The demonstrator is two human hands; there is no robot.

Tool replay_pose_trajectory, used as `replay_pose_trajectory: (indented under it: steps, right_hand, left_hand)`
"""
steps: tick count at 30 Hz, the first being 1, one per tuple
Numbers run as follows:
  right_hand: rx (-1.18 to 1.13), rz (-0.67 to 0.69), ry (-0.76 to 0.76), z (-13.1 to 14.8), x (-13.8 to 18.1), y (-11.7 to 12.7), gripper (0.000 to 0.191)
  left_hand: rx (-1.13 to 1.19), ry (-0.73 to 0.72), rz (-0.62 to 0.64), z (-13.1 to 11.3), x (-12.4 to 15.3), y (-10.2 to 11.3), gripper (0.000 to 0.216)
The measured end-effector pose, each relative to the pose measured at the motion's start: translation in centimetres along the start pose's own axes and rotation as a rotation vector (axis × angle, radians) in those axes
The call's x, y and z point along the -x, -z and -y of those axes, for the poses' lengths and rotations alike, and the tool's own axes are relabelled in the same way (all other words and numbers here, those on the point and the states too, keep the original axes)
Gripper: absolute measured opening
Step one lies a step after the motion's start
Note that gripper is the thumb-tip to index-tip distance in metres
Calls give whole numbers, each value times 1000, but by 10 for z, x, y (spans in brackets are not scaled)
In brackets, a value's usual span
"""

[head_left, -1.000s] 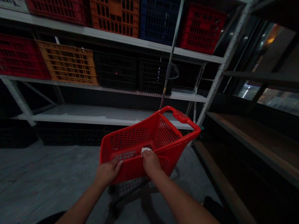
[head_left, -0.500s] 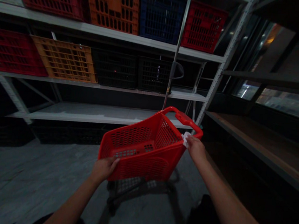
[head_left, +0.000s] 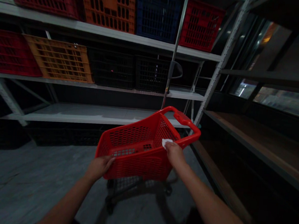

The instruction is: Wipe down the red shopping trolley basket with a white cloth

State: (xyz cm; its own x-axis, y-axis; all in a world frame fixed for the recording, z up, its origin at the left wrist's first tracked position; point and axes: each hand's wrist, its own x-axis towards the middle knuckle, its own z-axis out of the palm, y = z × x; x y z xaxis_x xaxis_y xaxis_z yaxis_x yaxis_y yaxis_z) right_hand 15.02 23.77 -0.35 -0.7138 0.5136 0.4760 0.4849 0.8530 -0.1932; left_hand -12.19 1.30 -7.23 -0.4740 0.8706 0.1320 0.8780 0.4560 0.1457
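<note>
A red plastic shopping cart (head_left: 139, 165) stands on the floor in front of me, its handle toward the right. My left hand (head_left: 99, 167) is closed over the near rim at the cart's left end, thumb on top. A white cloth or tissue (head_left: 166, 143) is pinched in my right hand (head_left: 174, 154), which presses it on the near rim toward the handle end. The fingers of my right hand are partly hidden by the rim and the cloth.
Behind the cart is a white metal shelf (head_left: 85, 114) bearing red, orange, blue and black crates, among them a yellow-orange crate (head_left: 61, 59). A metal pole (head_left: 175, 47) leans in front. Wooden shelving (head_left: 255, 136) runs along the right. Grey concrete floor (head_left: 39, 182) lies at the left.
My right hand has slid left along the rim with the white cloth, away from the handle corner. My left hand keeps its hold on the rim. The view has shifted slightly.
</note>
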Motion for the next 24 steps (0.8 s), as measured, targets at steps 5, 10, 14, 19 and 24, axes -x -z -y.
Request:
replay_pose_trajectory:
  steps: [5, 10, 14, 19, 24]
  right_hand:
    - [70, -114, -216, -56, -4, 47, 19]
    - [59, -246, -250, -76, 3, 49, 24]
    - [-36, -351, -99, -61, 10, 22, 29]
    - [-129, -324, 66, -30, 9, -14, 32]
    - [-193, -289, 167, -20, 4, -28, 32]
  left_hand:
    - [12, -6, 6, 8, -7, 0, 52]
    - [-11, 30, -37, 3, -11, 6, 50]
    - [-30, 66, -235, -43, -24, 16, 47]
    - [66, -44, -188, -154, -57, 20, 49]
    - [19, -30, -143, -209, -80, 7, 62]
